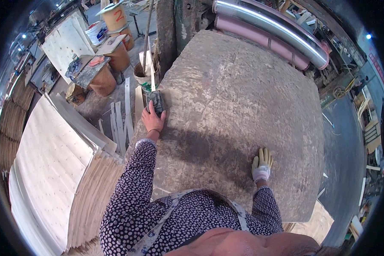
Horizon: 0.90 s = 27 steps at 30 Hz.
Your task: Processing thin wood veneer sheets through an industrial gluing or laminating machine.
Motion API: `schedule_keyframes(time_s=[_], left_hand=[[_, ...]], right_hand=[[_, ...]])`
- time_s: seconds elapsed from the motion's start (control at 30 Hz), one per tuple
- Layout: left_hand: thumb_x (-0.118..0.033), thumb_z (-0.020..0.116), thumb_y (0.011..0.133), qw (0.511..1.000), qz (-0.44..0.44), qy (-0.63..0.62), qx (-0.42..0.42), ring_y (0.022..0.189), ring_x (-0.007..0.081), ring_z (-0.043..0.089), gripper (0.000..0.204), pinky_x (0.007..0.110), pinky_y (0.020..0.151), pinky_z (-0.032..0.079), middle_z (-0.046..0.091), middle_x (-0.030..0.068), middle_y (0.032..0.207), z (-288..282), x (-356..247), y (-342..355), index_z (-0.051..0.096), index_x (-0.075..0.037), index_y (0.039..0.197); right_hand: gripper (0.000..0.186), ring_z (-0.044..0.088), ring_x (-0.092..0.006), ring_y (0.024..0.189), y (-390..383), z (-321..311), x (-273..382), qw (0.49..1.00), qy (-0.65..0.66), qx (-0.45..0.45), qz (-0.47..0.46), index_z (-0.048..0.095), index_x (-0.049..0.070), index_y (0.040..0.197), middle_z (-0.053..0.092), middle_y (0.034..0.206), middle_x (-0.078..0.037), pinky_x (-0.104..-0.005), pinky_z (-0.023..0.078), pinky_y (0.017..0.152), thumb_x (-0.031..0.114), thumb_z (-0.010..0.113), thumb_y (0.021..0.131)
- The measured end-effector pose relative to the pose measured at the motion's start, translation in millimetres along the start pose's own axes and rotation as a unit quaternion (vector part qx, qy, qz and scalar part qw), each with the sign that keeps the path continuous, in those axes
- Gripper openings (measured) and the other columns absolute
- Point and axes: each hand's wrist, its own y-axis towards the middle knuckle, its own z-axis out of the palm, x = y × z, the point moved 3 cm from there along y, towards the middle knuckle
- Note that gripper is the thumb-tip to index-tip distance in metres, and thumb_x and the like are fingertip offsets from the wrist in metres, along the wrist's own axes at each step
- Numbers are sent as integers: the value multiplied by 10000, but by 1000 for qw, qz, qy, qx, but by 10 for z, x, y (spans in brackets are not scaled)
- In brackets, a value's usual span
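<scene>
My bare left hand (152,120) is at the left edge of a large worn board (243,98). Its fingers and thumb are around the near end of a dark, box-shaped block (156,101), which I cannot make out more exactly. My right hand (262,164) wears a pale glove with yellowish fingers. It lies flat on the board's near right part, fingers stretched out and nothing in them.
A tall stack of thin wood veneer sheets (51,158) stands to my left. Beyond the board's far edge lie shiny metal and pink rollers (269,25). A bucket (146,73) with wood strips stands by the far left edge, near several brown drums (102,81).
</scene>
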Motion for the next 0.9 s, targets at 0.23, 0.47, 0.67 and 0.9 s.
schedule_keyframes(time_s=[0.23,0.47,0.67,0.9], left_hand=[[-486,694,819,1000,5,-1,3,1194,422,448,854,518,1012,359,461,243,1278,37,-23,-17,301,-195,1518],[-513,701,797,1000,0,6,-1,1193,412,448,871,512,1006,358,464,233,1290,38,-18,35,315,-212,1517],[-510,692,816,1000,-1,10,5,1189,421,447,855,517,1012,357,461,240,1283,25,2,50,311,-201,1516],[-504,672,845,1000,-2,-1,17,1214,423,439,835,522,1026,352,450,247,1303,-3,-24,47,296,-191,1521]], right_hand=[[464,360,-385,1402,-26,-4,-19,1000,-5,-2,5,494,92,1409,443,1487,-179,-540,227,1177,281,500,985],[527,332,-391,1417,29,-13,7,999,-12,14,30,438,65,1446,413,1507,-187,-532,197,1190,324,486,989],[663,238,-377,1466,38,19,-23,983,-69,29,169,358,62,1500,319,1569,-175,-515,139,1206,472,449,987],[725,208,-369,1480,34,64,-90,969,-94,54,223,319,63,1526,282,1591,-169,-509,114,1211,546,396,990]])
